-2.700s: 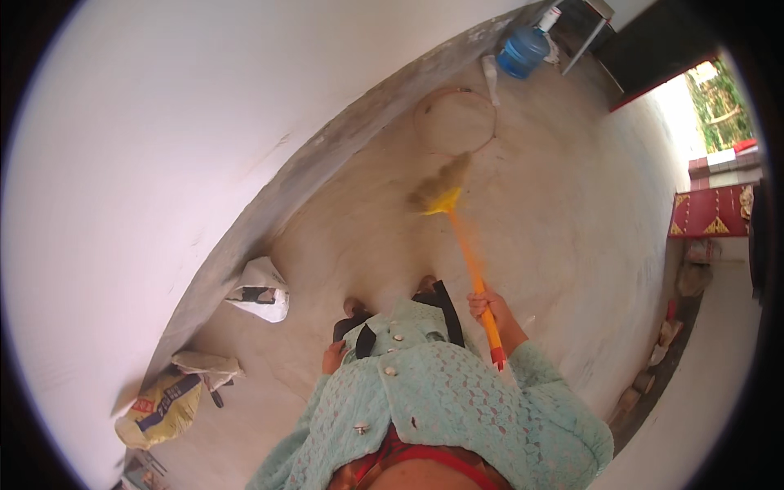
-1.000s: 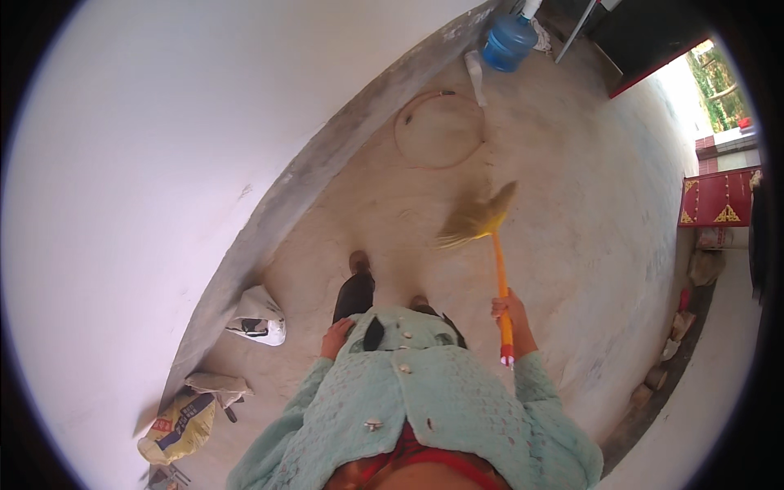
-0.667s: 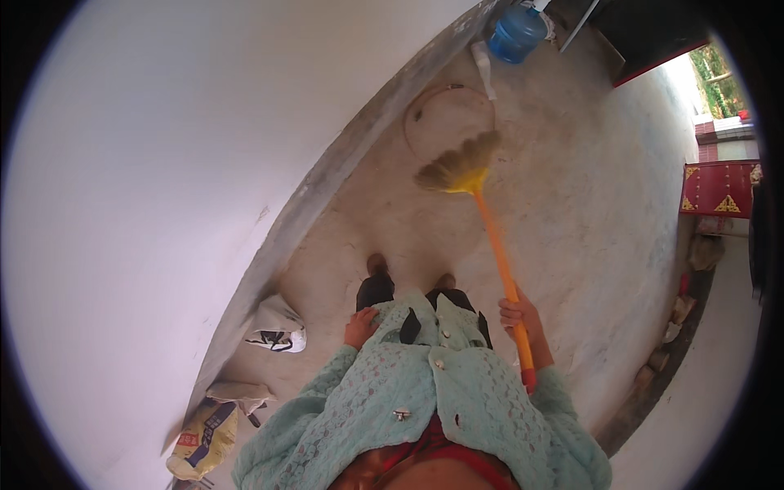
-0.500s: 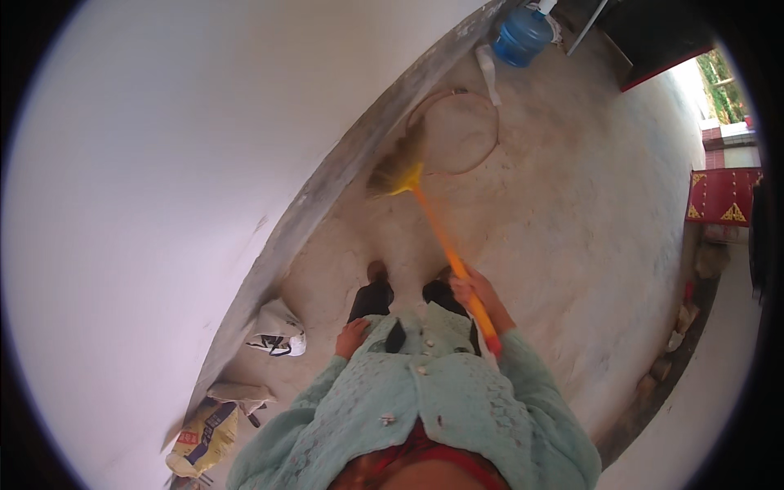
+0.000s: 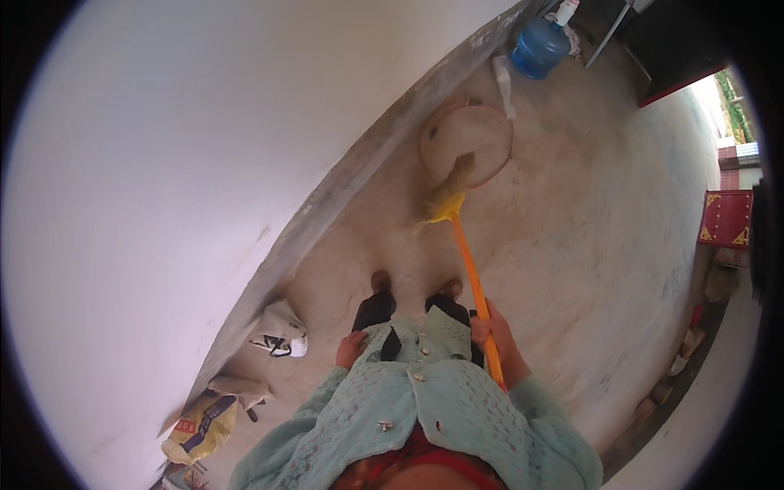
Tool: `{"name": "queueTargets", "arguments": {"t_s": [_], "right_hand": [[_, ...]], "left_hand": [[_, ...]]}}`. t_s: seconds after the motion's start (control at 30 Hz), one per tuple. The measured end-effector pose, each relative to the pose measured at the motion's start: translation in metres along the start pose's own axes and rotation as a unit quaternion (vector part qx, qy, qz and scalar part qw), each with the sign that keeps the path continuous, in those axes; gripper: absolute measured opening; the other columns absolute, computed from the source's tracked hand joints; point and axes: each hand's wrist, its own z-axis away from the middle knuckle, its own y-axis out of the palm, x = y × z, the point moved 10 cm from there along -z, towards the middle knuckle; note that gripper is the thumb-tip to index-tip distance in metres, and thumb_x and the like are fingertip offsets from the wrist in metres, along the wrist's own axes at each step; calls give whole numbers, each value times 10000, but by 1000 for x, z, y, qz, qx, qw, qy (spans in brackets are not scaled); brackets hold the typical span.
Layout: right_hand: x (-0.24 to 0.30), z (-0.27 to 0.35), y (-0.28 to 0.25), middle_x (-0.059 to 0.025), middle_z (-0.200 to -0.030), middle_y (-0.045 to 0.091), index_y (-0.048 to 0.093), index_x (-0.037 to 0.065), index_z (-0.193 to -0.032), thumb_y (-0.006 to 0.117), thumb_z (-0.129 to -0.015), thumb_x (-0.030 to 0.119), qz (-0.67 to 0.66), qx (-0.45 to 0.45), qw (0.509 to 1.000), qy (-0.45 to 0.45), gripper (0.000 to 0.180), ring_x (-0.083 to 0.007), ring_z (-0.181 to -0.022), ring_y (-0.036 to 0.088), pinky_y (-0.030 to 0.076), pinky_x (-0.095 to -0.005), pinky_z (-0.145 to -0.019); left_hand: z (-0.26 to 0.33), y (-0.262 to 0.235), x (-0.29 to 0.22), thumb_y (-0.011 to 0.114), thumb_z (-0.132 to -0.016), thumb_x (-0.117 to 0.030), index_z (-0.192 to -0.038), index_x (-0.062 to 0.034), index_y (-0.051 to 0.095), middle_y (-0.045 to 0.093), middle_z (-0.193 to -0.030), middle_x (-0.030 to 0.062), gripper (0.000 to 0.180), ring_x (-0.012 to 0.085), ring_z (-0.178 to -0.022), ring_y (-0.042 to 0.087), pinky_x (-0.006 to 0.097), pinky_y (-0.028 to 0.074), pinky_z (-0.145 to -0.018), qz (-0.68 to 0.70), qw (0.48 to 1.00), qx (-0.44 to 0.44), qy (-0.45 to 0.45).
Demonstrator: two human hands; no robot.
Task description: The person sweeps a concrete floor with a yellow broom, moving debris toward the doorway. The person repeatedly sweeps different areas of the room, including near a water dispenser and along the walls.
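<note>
My right hand (image 5: 492, 328) is closed around the orange handle of a broom (image 5: 468, 255). The broom slants away from me, its yellow collar (image 5: 447, 207) and brown bristles spread over the concrete floor in front of my feet. The bristle tips reach over the near edge of a thin round loop (image 5: 420, 151) that lies by the wall. Against the left side of my pale green cardigan (image 5: 371, 400) rests my left hand (image 5: 350, 349), fingers lying on the cloth with nothing seen in them.
A blue water jug (image 5: 540, 49) and a pale strip (image 5: 504, 86) stand and lie beyond the loop. A white bag (image 5: 280, 329) and a yellow sack (image 5: 202, 429) lie along the left wall (image 5: 204, 163). At the right are a red panel (image 5: 726, 218) and several items by the wall.
The broom head has swung to the right and a little nearer, and the handle is more upright in view. My right hand has shifted slightly right and back. The left hand stays put.
</note>
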Motion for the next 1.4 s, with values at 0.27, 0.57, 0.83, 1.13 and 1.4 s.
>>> {"name": "queueTargets", "arguments": {"t_s": [0.27,0.57,0.83,1.13,1.4], "right_hand": [[44,-98,24,-4,-585,365,374,144,-1076,426,-739,-4,-109,87,987,-84,372,-54,-413,346,307,-168,-352],[80,-132,-50,-21,-591,367,402,57,-868,429,-762,41,-131,-27,991,-32,110,-67,-402,344,322,-178,-354],[-5,18,-33,-14,-597,339,177,225,-1262,414,-743,-50,10,21,998,51,633,-68,-434,331,306,-185,-391],[-50,-72,-90,-78,-634,403,311,138,-1116,394,-767,-41,-105,-31,984,138,401,-97,-458,372,318,-213,-395],[44,-11,-185,-43,-601,388,365,97,-885,393,-832,92,-226,-111,967,-32,60,-72,-414,342,297,-186,-370]], "left_hand": [[-6,9,-3,571,-680,-164,-990,-101,533,521,-992,93,319,297,-896,497,371,413,-760,-24,1000,8,0],[1,4,-4,573,-682,-173,-990,-60,533,530,-976,143,331,303,-899,506,357,411,-774,25,1000,0,3],[-23,6,-8,569,-689,-212,-999,-111,545,534,-958,130,327,300,-852,510,391,405,-745,-43,999,5,16],[-31,-4,-2,569,-698,-232,-1012,-94,534,528,-944,159,345,311,-876,509,361,413,-746,-16,999,28,28],[-35,0,-15,552,-696,-231,-971,-78,559,540,-912,177,316,320,-849,520,375,417,-738,-45,998,30,13]]}}
